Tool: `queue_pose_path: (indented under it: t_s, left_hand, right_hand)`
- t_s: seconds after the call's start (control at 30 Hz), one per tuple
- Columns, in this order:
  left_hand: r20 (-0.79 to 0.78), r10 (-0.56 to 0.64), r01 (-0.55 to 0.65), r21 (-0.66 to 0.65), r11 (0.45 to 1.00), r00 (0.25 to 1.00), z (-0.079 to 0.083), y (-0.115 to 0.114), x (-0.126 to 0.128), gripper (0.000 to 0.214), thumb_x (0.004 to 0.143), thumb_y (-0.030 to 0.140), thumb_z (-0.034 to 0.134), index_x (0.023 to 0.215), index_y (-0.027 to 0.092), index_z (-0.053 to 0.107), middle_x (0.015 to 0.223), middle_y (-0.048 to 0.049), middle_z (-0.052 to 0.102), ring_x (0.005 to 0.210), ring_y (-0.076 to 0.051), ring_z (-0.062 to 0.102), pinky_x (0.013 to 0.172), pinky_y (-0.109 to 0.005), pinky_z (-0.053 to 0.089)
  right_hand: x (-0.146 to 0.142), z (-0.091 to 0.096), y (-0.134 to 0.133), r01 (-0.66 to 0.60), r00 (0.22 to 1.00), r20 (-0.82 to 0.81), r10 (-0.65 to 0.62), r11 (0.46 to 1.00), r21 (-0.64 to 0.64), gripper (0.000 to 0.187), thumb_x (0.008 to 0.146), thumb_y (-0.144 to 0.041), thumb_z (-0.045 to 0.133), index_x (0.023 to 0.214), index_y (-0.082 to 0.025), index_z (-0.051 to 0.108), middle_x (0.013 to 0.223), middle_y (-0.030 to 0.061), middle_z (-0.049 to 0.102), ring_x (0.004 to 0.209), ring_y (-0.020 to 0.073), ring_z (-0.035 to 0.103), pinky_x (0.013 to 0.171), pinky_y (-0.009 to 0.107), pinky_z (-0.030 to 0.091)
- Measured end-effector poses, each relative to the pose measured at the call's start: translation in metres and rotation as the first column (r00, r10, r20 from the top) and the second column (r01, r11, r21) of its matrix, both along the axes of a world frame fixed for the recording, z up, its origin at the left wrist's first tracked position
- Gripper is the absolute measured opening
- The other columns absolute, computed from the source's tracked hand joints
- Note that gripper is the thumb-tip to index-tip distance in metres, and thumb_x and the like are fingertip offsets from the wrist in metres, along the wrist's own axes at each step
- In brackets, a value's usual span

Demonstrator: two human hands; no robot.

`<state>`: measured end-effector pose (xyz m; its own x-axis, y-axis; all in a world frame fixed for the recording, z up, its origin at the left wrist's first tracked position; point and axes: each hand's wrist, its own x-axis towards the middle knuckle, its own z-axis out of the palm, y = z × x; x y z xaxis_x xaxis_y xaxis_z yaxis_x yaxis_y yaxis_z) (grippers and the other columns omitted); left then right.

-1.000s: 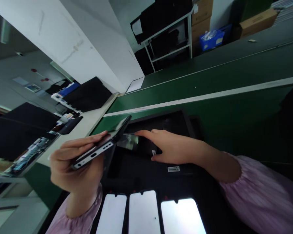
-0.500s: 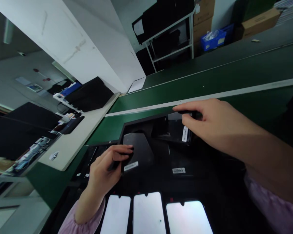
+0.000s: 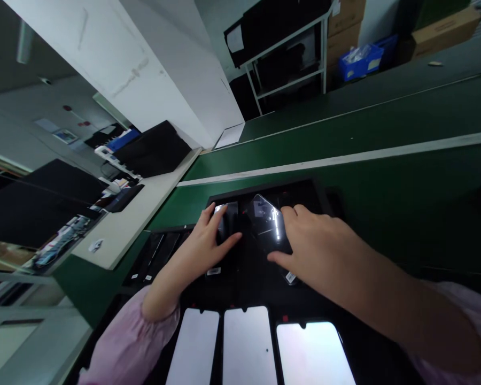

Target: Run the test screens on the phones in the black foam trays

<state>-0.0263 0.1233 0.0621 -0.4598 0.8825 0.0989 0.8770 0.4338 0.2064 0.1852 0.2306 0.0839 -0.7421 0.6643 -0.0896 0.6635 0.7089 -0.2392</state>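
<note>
A dark, glossy smartphone [image 3: 269, 227] is held tilted over the black tray [image 3: 260, 188], with my right hand [image 3: 315, 243] gripping its right edge, thumb near the bottom and fingers higher up. Light streaks across its surface, and a white label shows at its lower end. On the tray's left side, another dark smartphone [image 3: 231, 219] lies under my left hand [image 3: 208, 243]. That hand's thumb and fingers are spread apart over it, touching its upper part. Closer to me are three phones with lit white screens: a left one [image 3: 194, 345], a middle one [image 3: 249, 345] and a right one [image 3: 315, 350].
More dark phones [image 3: 154, 254] lie left of the tray. Beneath everything is a green bench [image 3: 404, 182] crossed by a pale strip [image 3: 344, 159]. A cream side table [image 3: 104, 246] stands left, near a white pillar [image 3: 176, 69]. Behind are a rack [image 3: 286, 85] and a blue bin [image 3: 361, 63].
My left hand has moved up and right, its phone now lying flat and its fingers spread. The right hand has come left and down, bringing a phone tilted over the tray's middle.
</note>
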Motion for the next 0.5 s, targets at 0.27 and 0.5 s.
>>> queue_pose_path:
  t_s: [0.27, 0.5]
  left_hand:
    - [-0.108, 0.103, -0.12, -0.159, 0.98, 0.989, -0.004, 0.035, 0.007, 0.084, 0.088, 0.036, 0.062, 0.164, 0.015, 0.034, 0.178, -0.0226, 0.018, 0.163, -0.045, 0.022, 0.123, -0.064, 0.04]
    - [-0.089, 0.18, -0.191, -0.129, 0.973, 0.98, 0.001, 0.035, 0.013, 0.083, 0.093, 0.037, 0.061, 0.166, 0.011, 0.03, 0.177, -0.0264, 0.016, 0.161, -0.047, 0.026, 0.122, -0.059, 0.042]
  right_hand:
    - [-0.009, -0.014, -0.012, 0.02, 0.999, -0.048, -0.019, 0.999, 0.033, 0.063, 0.082, -0.043, 0.081, 0.131, -0.012, 0.057, 0.117, 0.0151, 0.063, 0.083, 0.0262, 0.073, 0.063, 0.031, 0.054]
    - [-0.007, -0.015, -0.011, 0.04, 0.999, -0.023, -0.04, 0.999, 0.026, 0.068, 0.084, -0.046, 0.079, 0.138, -0.012, 0.055, 0.128, 0.0195, 0.06, 0.092, 0.0297, 0.073, 0.068, 0.034, 0.056]
